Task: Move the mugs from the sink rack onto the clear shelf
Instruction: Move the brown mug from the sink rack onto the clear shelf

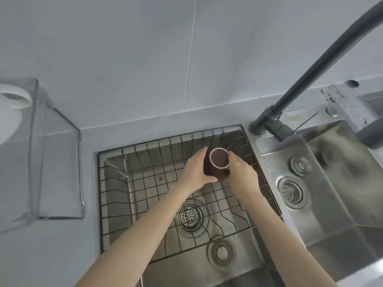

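Right now a dark brown mug [217, 162] w/ pale rim stands upright at the far right of the wire sink rack [145, 195], left hand [196, 170] & right hand [241, 175] clasping its sides, so lower body and any handle are hidden. Clear shelf [58, 162] sits on the counter [41, 245] to the left, w/ a white mug [12, 106] on top, cut off by frame edge.

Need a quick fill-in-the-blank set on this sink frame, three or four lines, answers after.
1. Both hands, left hand and right hand, close their grip on a ____ mug.
2. The mug is over the wire ____ in the sink.
3. A white mug already sits on the clear ____, left of the sink.
4. The dark faucet rises on the sink's ____ side.

Answers: brown; rack; shelf; right
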Available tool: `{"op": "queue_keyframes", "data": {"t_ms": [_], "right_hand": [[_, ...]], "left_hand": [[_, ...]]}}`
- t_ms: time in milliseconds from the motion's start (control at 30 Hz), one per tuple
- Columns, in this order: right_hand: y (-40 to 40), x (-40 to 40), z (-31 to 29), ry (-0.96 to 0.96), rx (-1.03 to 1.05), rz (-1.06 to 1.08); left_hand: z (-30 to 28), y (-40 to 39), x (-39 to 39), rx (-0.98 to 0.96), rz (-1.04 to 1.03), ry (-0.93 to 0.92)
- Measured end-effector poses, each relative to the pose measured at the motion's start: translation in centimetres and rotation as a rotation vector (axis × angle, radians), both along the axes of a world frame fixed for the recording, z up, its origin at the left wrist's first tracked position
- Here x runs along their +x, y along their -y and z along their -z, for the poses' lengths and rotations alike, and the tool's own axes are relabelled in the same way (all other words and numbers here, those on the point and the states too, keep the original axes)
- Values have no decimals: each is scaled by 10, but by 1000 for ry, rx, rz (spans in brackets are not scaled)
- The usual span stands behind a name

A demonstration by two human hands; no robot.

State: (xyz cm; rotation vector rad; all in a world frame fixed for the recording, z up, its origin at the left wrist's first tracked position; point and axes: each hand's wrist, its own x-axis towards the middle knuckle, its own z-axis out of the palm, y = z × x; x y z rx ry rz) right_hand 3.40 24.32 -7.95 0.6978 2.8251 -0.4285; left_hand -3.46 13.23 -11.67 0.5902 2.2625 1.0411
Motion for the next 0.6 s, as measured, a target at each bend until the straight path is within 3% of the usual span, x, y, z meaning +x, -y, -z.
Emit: {"op": "queue_keyframes", "data": {"t_ms": [167,600], "right_hand": [[-4,3,8,-122,71,-31],[4,-4,-43,-229,-167,-6]], "left_hand": [[3,3,-4,-2,-9,-26],[-49,36,-2,18,-73,-100]]}}
